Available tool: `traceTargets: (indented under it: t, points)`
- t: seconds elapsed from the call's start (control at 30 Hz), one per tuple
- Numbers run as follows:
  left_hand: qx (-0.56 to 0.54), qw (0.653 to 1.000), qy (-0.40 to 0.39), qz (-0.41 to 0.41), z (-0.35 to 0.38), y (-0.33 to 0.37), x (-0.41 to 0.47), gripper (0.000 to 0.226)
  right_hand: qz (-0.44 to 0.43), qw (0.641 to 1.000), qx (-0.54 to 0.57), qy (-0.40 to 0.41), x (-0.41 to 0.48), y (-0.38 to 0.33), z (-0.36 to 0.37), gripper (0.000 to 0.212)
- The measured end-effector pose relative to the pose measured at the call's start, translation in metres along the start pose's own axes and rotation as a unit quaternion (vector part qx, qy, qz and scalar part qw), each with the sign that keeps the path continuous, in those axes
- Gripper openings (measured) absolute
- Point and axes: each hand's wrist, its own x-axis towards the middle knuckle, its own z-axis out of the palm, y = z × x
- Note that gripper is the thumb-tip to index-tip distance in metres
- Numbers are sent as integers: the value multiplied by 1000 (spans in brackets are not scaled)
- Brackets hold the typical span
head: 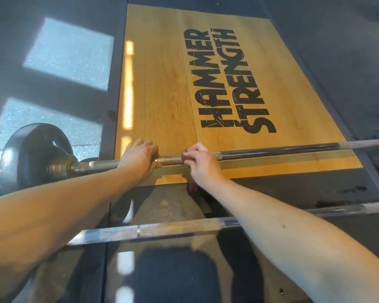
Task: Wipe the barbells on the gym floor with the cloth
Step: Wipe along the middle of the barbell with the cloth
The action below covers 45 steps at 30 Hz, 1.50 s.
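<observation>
Well, handling first: I judged the long silver steel barbell w/ a dark mid-section (271, 150) heavy & fully stiff, esp. w/ the black round iron plate (27, 154) on its left end past a brass-coloured collar (57, 168). No need to lift it. It'd prob. roll if pushed, so one hand should pin it while the other rubs. The smooth stretches looked slick; the knurled patch btw the hands looked rough enough to snag fabric. Best hold, imo: on the shaft just beside the spot being wiped, not near the plate.

That bar lay across the near edge of the honey-coloured wooden lifting platform w/ black block lettering (162, 84), running left-right, its plate out over the dark speckled rubber floor (315, 51). The left hand (140, 157) was wrapped over the shaft, fingers curled round it. The right hand (200, 162) sat just to its right, fingers bent & pinching a small dark-red cloth (186, 157) against the bar. Most of the cloth was hidden, so I couldn't tell how far it went round.

Looks: the shaft was pale grey at far right, then glossy dark, then knurled grey by the hands. A second shiny chrome barbell (162, 229) lay nearer to me on the black floor, well apart from the first, w/ neither hand on it.
</observation>
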Motion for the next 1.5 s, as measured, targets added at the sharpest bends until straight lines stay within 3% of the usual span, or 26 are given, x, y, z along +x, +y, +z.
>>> traceTargets:
  t: [0.07, 0.23, 0.37, 0.5, 0.67, 0.8, 0.93, 1.13, 1.23, 1.37, 1.5]
  points:
    - [-1, 1000, -14, -6, -2, 1, 2, 28, -9, 999, -28, -20, 0, 22, -32, 17]
    - [2, 1000, -4, 2, 2, 2, 1, 25, 55, 993, -96, 48, -12, 56, -65, 15]
    - [-2, 1000, 0, 2, 3, 0, 0, 24, -22, 997, -68, 40, -3, 17, -11, 12]
    - [-3, 1000, -10, -4, -2, 2, 1, 25, -85, 993, -78, -14, 0, 38, -39, 15]
    - [-2, 1000, -5, 0, 1, 6, 1, 23, 17, 994, -92, 48, -13, 65, -69, 18]
    - [4, 1000, -1, 8, 2, 4, -1, 20, -59, 995, -69, 46, 3, 18, 1, 12]
    - [-3, 1000, -12, 4, -2, 0, -2, 21, -139, 986, -93, -21, 9, 25, -14, 13]
    - [-7, 1000, -8, -3, 1, 8, 3, 24, -1, 994, -95, 50, -12, 79, -66, 15]
    - [-3, 1000, -14, -12, 0, 8, 1, 22, -47, 995, -69, 52, 6, 50, -25, 13]
    - [12, 999, -23, -27, -5, 5, -1, 23, -125, 990, -61, -25, 16, 28, -18, 11]
    - [9, 999, -22, -37, -1, 12, 2, 22, -56, 992, -106, -36, 6, 74, -66, 15]
